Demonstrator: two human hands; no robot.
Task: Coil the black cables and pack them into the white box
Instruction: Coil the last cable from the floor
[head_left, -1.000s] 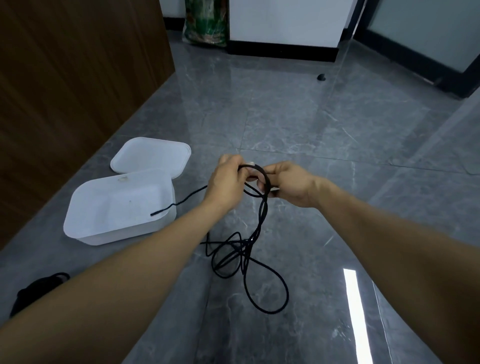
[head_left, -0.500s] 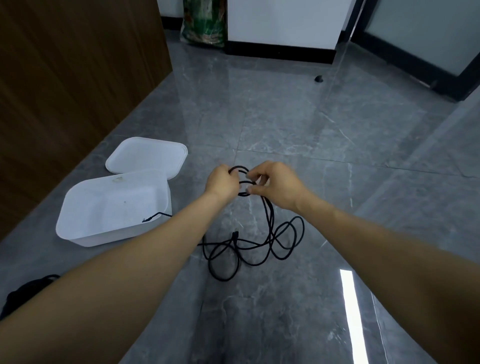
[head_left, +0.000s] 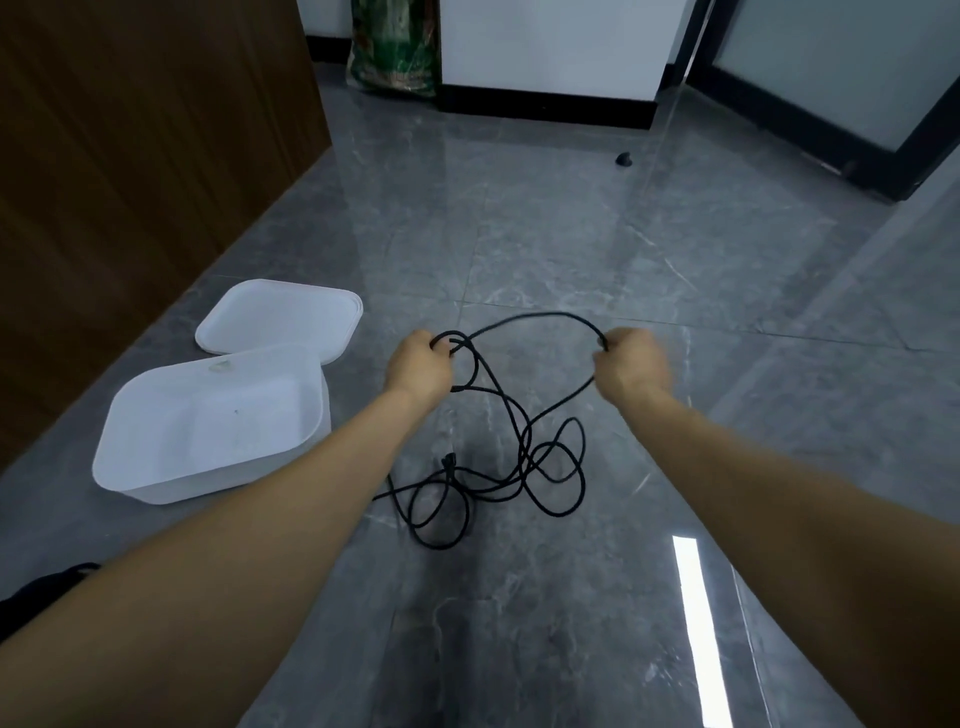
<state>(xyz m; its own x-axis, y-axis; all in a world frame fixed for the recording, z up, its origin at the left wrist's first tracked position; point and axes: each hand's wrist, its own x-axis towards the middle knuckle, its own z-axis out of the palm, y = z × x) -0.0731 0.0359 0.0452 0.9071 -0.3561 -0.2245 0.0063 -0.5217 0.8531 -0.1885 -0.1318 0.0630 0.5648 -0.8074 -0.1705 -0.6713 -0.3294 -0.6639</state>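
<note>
The cable (head_left: 524, 441) is gripped by both hands (head_left: 421, 364) (head_left: 631, 364) right of the box (head_left: 208, 421), which seemingly holds nothing; its lid (head_left: 280, 317) lies behind.

One black cable (head_left: 524, 447), one white box (head_left: 156, 467), one white lid (head_left: 280, 317), two hands: left hand (head_left: 421, 364) and right hand (head_left: 631, 364), one green bag (head_left: 395, 47) at upper centre.

black object (head_left: 47, 590) cut off at left edge
</note>
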